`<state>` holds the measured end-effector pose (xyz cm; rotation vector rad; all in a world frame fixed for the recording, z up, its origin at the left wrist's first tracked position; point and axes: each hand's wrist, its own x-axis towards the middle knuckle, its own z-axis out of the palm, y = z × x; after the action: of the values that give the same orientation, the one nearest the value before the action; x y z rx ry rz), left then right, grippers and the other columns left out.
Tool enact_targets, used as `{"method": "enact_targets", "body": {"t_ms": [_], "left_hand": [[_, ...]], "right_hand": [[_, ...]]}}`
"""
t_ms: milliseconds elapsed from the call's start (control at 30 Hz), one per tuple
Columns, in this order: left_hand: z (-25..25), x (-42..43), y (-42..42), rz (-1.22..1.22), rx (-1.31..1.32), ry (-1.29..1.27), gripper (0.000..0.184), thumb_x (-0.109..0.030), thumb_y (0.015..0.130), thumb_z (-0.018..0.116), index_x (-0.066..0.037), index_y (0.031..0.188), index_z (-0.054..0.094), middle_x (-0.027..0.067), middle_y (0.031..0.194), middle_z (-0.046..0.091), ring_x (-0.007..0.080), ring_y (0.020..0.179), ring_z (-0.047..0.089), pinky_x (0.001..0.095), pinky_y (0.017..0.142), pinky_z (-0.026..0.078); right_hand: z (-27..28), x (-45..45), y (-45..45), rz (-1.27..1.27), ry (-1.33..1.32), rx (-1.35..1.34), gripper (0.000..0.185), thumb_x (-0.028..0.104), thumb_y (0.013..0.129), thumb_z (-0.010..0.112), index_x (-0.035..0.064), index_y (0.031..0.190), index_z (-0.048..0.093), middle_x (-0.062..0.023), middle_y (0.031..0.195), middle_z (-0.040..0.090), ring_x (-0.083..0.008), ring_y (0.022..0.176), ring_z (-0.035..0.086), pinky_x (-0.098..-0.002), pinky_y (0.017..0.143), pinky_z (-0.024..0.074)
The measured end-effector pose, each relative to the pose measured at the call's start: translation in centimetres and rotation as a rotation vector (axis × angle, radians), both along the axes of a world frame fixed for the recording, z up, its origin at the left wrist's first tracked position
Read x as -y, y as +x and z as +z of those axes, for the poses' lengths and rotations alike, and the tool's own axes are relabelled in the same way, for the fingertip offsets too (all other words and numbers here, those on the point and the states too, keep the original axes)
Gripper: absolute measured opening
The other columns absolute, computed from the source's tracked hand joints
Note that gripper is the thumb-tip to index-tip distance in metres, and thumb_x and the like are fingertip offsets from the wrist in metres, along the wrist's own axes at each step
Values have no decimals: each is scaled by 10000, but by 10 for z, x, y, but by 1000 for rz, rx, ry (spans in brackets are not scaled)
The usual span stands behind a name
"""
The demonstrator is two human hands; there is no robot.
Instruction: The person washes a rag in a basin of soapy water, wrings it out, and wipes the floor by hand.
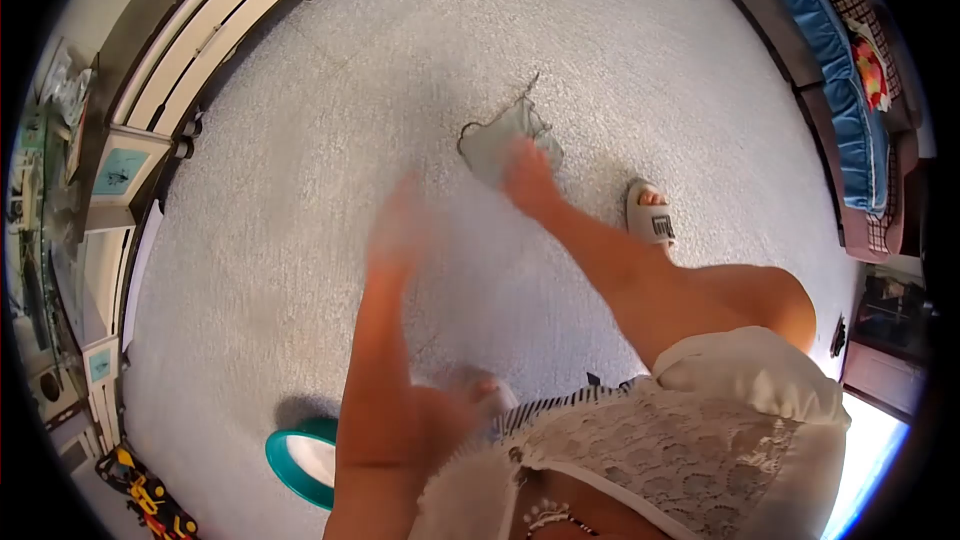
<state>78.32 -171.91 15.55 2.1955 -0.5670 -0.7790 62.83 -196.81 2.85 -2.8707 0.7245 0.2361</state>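
A thin grey-green cloth (pixel 487 152) with a dark, frayed edge is spread out over the pale speckled floor. My right hand (pixel 532 180) reaches down onto its near side and grips it, the fingers slightly blurred. To the left, above the bare floor, my left hand (pixel 396 225) is smeared by motion, so its fingers cannot be made out. Nothing can be seen in it. Close to my left forearm stands a teal basin (pixel 283 460) with something white inside, partly hidden by the arm.
I am low over the floor (pixel 300 190), a slippered foot (pixel 652 215) to the right. Cream drawers (pixel 200 50) on casters line the left. A dark sofa with a blue cover (pixel 850 110) stands right. A yellow-and-black toy (pixel 145 495) lies at lower left.
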Motion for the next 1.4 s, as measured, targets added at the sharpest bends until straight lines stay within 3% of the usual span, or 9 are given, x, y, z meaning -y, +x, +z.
{"method": "enact_targets", "body": {"t_ms": [133, 333, 500, 733, 933, 967, 1033, 1167, 1400], "left_hand": [[-18, -37, -6, 10, 94, 182, 476, -246, 965, 610, -68, 1400, 534, 210, 1308, 648, 405, 1179, 633, 476, 990, 506], [-41, -25, -27, -50, 41, 415, 471, -227, 981, 610, -51, 1409, 526, 204, 1318, 647, 395, 1179, 639, 456, 994, 507], [-22, -14, -62, -30, -39, 458, 436, -206, 985, 613, -52, 1389, 556, 190, 1310, 657, 360, 1160, 660, 434, 984, 514], [-38, 28, -118, 200, -77, 408, 457, -129, 963, 633, -52, 1403, 535, 190, 1273, 675, 338, 1135, 683, 417, 984, 529], [-108, 205, -62, -38, 87, 342, 910, -305, 870, 777, 14, 1554, 268, 298, 1602, 276, 453, 1496, 257, 485, 1230, 241], [-106, 246, -37, -84, 144, 499, 1038, -328, 811, 831, 33, 1561, 210, 303, 1618, 225, 446, 1512, 221, 479, 1227, 251], [-123, 294, 3, -116, 274, 740, 1320, -431, 657, 936, 56, 1571, 118, 321, 1623, 183, 440, 1521, 200, 498, 1227, 245], [-129, 349, 54, -138, 113, 1048, 1526, -495, 530, 984, 65, 1568, 14, 345, 1606, 160, 477, 1494, 222, 506, 1205, 292], [-140, 357, 60, -89, 50, 1109, 1650, -483, 463, 1012, 83, 1554, -88, 427, 1579, 88, 550, 1478, 194, 499, 1178, 352]], "right_hand": [[-49, -42, 26, 90, -30, 42, 687, 535, 920, 605, 296, 1541, 433, -122, 1651, 285, -434, 1521, 187, -712, 1177, 71], [-47, 1, 78, 402, 250, 298, 505, 546, 923, 597, 498, 1420, 523, -5, 1625, 350, -381, 1522, 222, -733, 1143, 186], [-93, 133, 190, 482, -31, 533, 495, 558, 950, 562, 448, 1431, 522, -26, 1659, 287, -408, 1534, 180, -745, 1141, 159], [-56, 432, 185, 105, 28, -117, 629, 586, 1026, 396, 392, 1604, 239, -47, 1716, 92, -432, 1555, 62, -718, 1170, 79], [-55, 327, 76, 636, 306, -40, 783, 482, 844, 702, 172, 1513, 439, -136, 1625, 299, -444, 1521, 170, -679, 1192, 100], [-69, 281, 65, 781, 55, 232, 547, 366, 794, 693, 265, 1328, 629, -88, 1441, 530, -399, 1371, 410, -709, 1107, 249], [-72, 255, 66, 935, 272, 446, 645, 494, 823, 695, 240, 1404, 575, -104, 1597, 366, -419, 1486, 281, -693, 1170, 179], [-86, 269, 189, 748, 137, 592, 455, 513, 850, 660, 401, 1291, 643, -26, 1599, 414, -367, 1478, 328, -701, 1145, 216], [-60, 457, 351, 240, 176, 75, 513, 551, 1038, 389, 448, 1540, 377, 4, 1714, 117, -399, 1566, 34, -698, 1183, -54]]}}
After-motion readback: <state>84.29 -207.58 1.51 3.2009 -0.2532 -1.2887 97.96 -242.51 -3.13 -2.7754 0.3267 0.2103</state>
